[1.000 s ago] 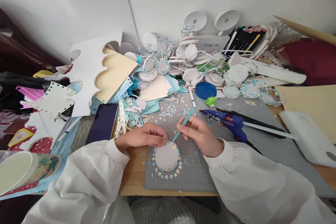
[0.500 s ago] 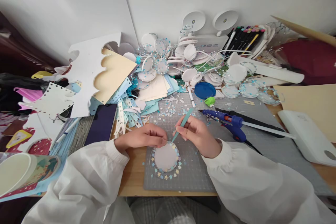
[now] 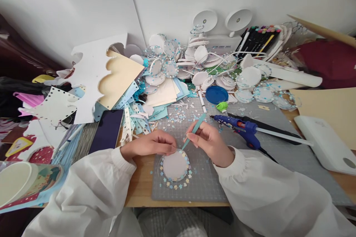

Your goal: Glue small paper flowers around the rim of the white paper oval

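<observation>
A round white disc [image 3: 175, 166], ringed by small yellow, white and blue flower-shaped pieces and a thin clear loop, lies on the grey cutting mat [image 3: 217, 187]. At its upper left edge, my left hand [image 3: 158, 143] is closed in a pinch. Whatever sits between those fingertips is hidden. My right hand [image 3: 207, 141] grips slim teal tweezers [image 3: 198, 124] from the right, their pointed tip down at the disc's top edge beside my left fingertips. Loose small flower pieces [image 3: 178, 116] are scattered on the mat beyond both hands.
A blue glue gun [image 3: 244, 127] lies right of my right hand, near a green cap [image 3: 221, 106] and a blue lid [image 3: 216, 94]. White discs with beaded wire [image 3: 164, 63] pile up behind. A dark phone-like slab [image 3: 106, 131] and a paper cup [image 3: 19, 181] are left.
Hardly anything differs. The whole view has shifted very slightly, while both hands, the tweezers and the disc keep their places relative to one another.
</observation>
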A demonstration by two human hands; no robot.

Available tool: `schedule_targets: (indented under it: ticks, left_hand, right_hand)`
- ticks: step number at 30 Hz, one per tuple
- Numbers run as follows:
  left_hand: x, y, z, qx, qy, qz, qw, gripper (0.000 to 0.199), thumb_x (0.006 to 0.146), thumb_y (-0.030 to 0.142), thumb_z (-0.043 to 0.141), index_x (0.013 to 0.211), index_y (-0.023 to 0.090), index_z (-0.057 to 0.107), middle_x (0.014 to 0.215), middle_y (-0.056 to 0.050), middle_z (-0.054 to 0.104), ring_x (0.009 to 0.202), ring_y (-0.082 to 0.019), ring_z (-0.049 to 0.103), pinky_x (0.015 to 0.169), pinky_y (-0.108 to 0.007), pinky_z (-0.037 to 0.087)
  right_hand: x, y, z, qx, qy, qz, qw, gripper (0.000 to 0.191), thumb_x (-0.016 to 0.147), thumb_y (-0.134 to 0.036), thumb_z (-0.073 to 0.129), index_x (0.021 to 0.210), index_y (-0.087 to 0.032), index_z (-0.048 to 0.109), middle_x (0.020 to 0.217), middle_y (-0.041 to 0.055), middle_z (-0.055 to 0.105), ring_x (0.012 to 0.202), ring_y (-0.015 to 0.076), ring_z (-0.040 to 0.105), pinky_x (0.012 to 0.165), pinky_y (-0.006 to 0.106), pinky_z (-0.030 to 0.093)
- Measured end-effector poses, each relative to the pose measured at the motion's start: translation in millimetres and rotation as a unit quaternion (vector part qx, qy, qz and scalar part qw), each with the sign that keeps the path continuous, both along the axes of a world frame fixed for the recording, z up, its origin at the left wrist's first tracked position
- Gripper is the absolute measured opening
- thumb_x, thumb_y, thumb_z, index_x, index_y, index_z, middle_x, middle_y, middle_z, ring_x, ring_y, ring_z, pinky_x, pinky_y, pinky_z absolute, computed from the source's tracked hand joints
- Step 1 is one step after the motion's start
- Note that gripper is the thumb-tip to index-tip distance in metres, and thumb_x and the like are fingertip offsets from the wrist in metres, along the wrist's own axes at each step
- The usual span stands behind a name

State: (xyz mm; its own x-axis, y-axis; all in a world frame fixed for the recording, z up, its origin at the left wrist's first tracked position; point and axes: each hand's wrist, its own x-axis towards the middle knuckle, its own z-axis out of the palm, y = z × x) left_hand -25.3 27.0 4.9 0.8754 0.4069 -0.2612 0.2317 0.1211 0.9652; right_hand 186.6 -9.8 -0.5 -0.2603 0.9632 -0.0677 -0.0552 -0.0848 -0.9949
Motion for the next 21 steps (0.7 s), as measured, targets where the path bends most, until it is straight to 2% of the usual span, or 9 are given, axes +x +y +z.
schedule_targets:
  ticks: [6, 11, 21]
  left_hand:
    - [0.3, 0.0, 2.2, -0.005, 0.005, 0.005, 1.000, 0.028, 0.087, 0.031, 0.053, 0.068, 0.012, 0.053, 0.057, 0.004, 0.041, 0.052, -0.007, 0.032, 0.048, -0.020, 0.025]
    - [0.4, 0.1, 1.9, -0.005, 0.001, 0.008, 1.000, 0.028, 0.087, 0.032, 0.054, 0.068, 0.012, 0.054, 0.058, 0.003, 0.042, 0.052, -0.007, 0.034, 0.049, -0.020, 0.026]
    - [1.4, -0.1, 2.7, -0.005, 0.000, 0.005, 1.000, 0.027, 0.087, 0.031, 0.053, 0.068, 0.012, 0.054, 0.059, 0.003, 0.043, 0.052, -0.007, 0.034, 0.048, -0.019, 0.026]
  right_hand:
    - [2.1, -0.8, -0.2, 0.008, -0.002, 0.015, 1.000, 0.035, 0.076, -0.052, 0.067, 0.079, -0.020, 0.053, 0.065, 0.0016, 0.062, 0.048, 0.0103, 0.047, 0.046, 0.026, 0.037]
    - [0.9, -0.9, 1.0, 0.029, 0.002, -0.007, 1.000, 0.035, 0.077, -0.052, 0.066, 0.079, -0.020, 0.053, 0.067, 0.0024, 0.063, 0.050, 0.0108, 0.048, 0.048, 0.027, 0.039]
    - [0.1, -2.4, -0.1, 0.062, -0.023, 0.004, 0.998, 0.031, 0.081, -0.049, 0.063, 0.082, -0.020, 0.053, 0.070, 0.0014, 0.060, 0.049, 0.0088, 0.044, 0.048, 0.026, 0.037]
